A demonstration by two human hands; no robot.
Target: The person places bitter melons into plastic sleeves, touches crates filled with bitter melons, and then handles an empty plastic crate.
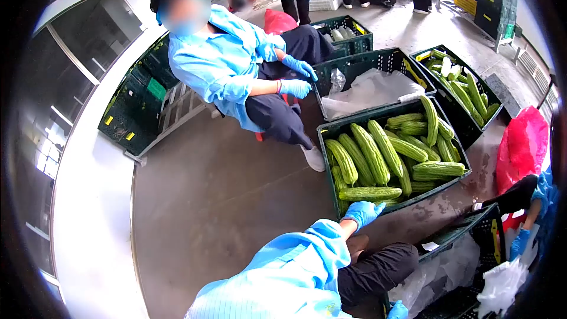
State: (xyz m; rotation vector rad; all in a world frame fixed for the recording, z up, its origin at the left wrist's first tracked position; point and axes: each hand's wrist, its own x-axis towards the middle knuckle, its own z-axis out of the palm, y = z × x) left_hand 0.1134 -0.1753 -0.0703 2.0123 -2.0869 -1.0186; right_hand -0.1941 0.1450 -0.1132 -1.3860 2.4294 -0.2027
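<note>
Blue sleeve (295,260) leads to the left hand (364,214) at the rim of the crate (397,208), green gourds (371,194) just beyond; its hold, like the right hand's (397,311), I cannot tell.

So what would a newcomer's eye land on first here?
Probably the dark green crate right of centre, heaped with long, ridged green gourds. Next, the seated co-worker in a light blue coat and blue gloves, upper left of centre, beside a crate holding clear plastic. The vivid pink-red bundle near the right edge also stands out.
</note>
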